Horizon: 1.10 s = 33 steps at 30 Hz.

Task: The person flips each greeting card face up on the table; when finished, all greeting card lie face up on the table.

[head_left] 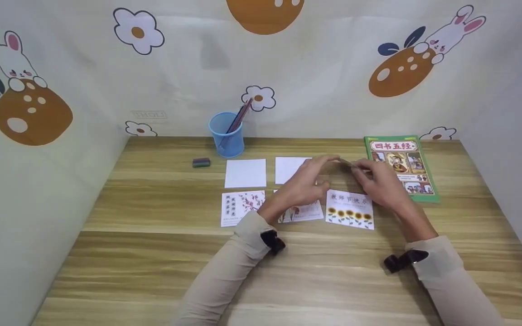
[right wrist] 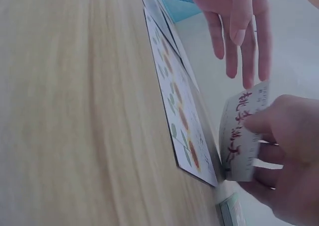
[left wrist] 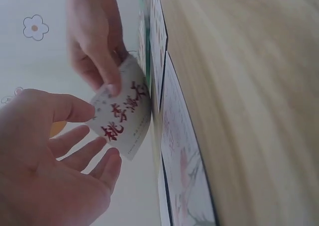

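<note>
Over the wood-grained worktop (head_left: pixel 333 290) my right hand (head_left: pixel 385 184) pinches a red-lettered card (left wrist: pixel 124 111); my left hand (head_left: pixel 304 183), fingers loosely extended, is just beside it. A rabbit-printed backdrop (head_left: pixel 315 68) rises behind.

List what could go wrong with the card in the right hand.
The red-lettered card is bowed while the right hand pinches it, so squeezing harder might crease it. That hand is also close to the sunflower card, so a careless downward move might nudge it out of place.
</note>
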{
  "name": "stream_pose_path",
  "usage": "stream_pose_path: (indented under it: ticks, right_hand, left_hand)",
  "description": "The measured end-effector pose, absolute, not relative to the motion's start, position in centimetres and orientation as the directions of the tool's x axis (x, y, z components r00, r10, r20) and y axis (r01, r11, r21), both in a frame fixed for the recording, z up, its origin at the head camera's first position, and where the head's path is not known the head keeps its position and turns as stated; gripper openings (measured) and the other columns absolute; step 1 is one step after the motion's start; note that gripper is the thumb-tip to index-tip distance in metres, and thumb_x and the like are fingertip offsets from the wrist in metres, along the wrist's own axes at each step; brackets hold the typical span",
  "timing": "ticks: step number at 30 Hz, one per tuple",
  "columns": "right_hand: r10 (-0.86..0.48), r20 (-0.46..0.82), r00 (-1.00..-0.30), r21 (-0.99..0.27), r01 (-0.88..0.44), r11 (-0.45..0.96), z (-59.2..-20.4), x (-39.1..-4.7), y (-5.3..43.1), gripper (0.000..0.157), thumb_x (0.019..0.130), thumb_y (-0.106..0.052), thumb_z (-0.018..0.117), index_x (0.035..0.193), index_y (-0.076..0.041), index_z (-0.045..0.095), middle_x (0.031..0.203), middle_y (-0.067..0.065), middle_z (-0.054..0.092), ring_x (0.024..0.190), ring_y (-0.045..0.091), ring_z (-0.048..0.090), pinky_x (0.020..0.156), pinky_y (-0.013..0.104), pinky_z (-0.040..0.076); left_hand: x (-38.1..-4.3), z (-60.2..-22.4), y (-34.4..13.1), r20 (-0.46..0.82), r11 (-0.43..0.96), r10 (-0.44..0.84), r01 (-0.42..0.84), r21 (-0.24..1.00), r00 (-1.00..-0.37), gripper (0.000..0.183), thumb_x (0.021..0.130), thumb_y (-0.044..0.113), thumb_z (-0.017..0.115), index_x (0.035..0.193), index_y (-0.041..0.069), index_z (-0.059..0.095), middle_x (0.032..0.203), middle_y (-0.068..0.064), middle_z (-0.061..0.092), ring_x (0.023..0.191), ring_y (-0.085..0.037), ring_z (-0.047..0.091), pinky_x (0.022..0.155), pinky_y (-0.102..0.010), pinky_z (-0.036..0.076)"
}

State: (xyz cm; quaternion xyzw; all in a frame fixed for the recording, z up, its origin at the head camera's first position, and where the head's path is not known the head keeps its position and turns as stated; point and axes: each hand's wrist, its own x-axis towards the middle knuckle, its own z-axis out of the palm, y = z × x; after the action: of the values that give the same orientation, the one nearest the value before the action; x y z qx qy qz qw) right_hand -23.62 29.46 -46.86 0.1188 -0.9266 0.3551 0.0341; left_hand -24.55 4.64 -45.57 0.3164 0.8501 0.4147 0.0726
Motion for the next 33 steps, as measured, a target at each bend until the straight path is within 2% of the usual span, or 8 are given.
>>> stream_pose_path:
  ticks: [4,8,11,16,22,26,30,33]
  right_hand:
    - [-0.127,0.269,-0.955,-0.658,-0.278,0.700,-46.8,-23.7,29.3,0.027,0.110,-0.016,0.062,0.127,-0.001,0.076,0.119,0.022,0.079,0.102,0.039,0.074,0.093,0.052,0.058]
    - [-0.099,0.352,-0.931,-0.690,-0.330,0.644,-46.8,-23.7,29.2,0.024,0.107,-0.014,0.067,0.125,-0.001,0.075,0.124,0.023,0.077,0.117,0.043,0.072,0.110,0.062,0.052]
    - [-0.088,0.354,-0.931,-0.724,-0.332,0.604,-46.6,-23.5,28.9,0.025,0.105,-0.015,0.071,0.127,-0.003,0.075,0.124,0.020,0.078,0.112,0.035,0.071,0.106,0.052,0.053]
    - [-0.077,0.339,-0.938,-0.771,-0.324,0.548,-45.9,-23.1,28.3,0.031,0.102,-0.019,0.077,0.132,-0.011,0.075,0.115,0.012,0.079,0.091,0.016,0.070,0.077,0.021,0.056]
    - [-0.046,0.364,-0.930,-0.793,-0.336,0.508,-45.6,-23.1,28.0,0.032,0.100,-0.020,0.080,0.131,-0.016,0.076,0.112,0.007,0.078,0.092,0.013,0.069,0.074,0.017,0.055]
    - [-0.041,0.319,-0.947,-0.784,-0.288,0.550,-45.9,-23.3,28.3,0.040,0.100,-0.025,0.080,0.138,-0.013,0.071,0.119,0.010,0.076,0.100,0.019,0.071,0.078,0.014,0.055]
    - [-0.055,0.195,-0.979,-0.798,-0.192,0.571,-46.2,-23.5,28.7,0.068,0.100,-0.027,0.080,0.159,-0.012,0.050,0.139,0.016,0.065,0.111,0.030,0.073,0.080,0.012,0.056]
    - [-0.053,0.135,-0.989,-0.814,-0.141,0.563,-46.5,-23.6,28.9,0.081,0.098,-0.024,0.082,0.165,-0.012,0.038,0.143,0.019,0.061,0.113,0.036,0.074,0.082,0.013,0.059]
  left_hand:
    - [-24.7,-45.5,4.5,0.163,0.456,0.574,0.478,0.750,-0.803,0.069,0.100,0.010,0.066,0.165,0.024,0.046,0.167,-0.003,0.049,0.157,-0.026,0.042,0.132,-0.050,0.034]
    - [-24.8,-45.5,4.4,0.197,0.429,0.551,0.477,0.767,-0.811,0.060,0.099,0.009,0.068,0.157,0.020,0.054,0.159,-0.004,0.054,0.149,-0.027,0.051,0.126,-0.047,0.043]
    - [-24.9,-45.6,4.5,0.230,0.367,0.518,0.457,0.811,-0.824,0.050,0.099,0.004,0.068,0.147,0.011,0.058,0.148,-0.008,0.060,0.138,-0.026,0.060,0.120,-0.039,0.050]
    - [-25.4,-45.8,4.5,0.248,0.265,0.466,0.402,0.876,-0.849,0.042,0.098,-0.004,0.068,0.137,0.002,0.054,0.129,-0.013,0.068,0.110,-0.021,0.073,0.097,-0.026,0.062]
    - [-25.5,-45.9,4.3,0.209,0.275,0.464,0.364,0.890,-0.861,0.041,0.099,0.000,0.070,0.137,0.006,0.058,0.119,-0.012,0.074,0.098,-0.018,0.077,0.087,-0.020,0.063]
    - [-25.5,-45.9,4.3,0.191,0.237,0.421,0.311,0.920,-0.887,0.038,0.100,-0.001,0.066,0.137,0.005,0.059,0.117,-0.013,0.072,0.093,-0.023,0.080,0.082,-0.030,0.067]
    - [-25.6,-46.0,4.3,0.157,0.159,0.339,0.221,0.962,-0.928,0.040,0.101,-0.006,0.062,0.139,0.003,0.055,0.117,-0.016,0.068,0.090,-0.033,0.081,0.078,-0.044,0.069]
    - [-25.5,-46.2,4.2,0.120,0.166,0.314,0.179,0.970,-0.942,0.049,0.101,-0.007,0.063,0.146,0.005,0.049,0.120,-0.016,0.066,0.090,-0.035,0.081,0.079,-0.044,0.069]
